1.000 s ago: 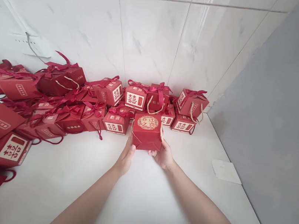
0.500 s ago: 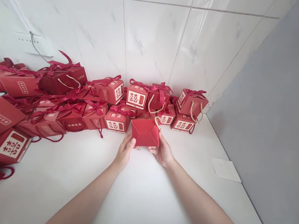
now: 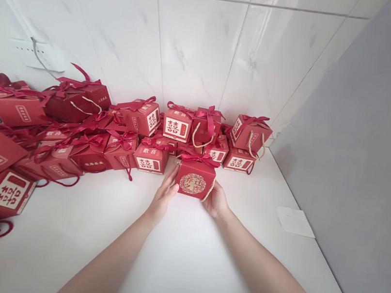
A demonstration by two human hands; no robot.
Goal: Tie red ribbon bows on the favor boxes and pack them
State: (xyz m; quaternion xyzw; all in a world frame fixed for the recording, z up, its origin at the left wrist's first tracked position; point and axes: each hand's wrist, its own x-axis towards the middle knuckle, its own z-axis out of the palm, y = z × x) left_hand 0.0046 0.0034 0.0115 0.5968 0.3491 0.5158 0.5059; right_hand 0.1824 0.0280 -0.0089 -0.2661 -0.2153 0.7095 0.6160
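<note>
While left hand [image 3: 163, 196] and right hand [image 3: 217, 201], half-curled, clasp it, the box [image 3: 195, 179] reads "乔迁之喜".

The held red box [image 3: 197, 169] now stands upright, its folded underside turned from view; its round gold emblem [image 3: 192, 184] faces the camera and the ribbon bow [image 3: 201, 158] shows on top. The right hand [image 3: 217, 200] has its fingertips, earlier visible below, hidden behind the box.
</note>
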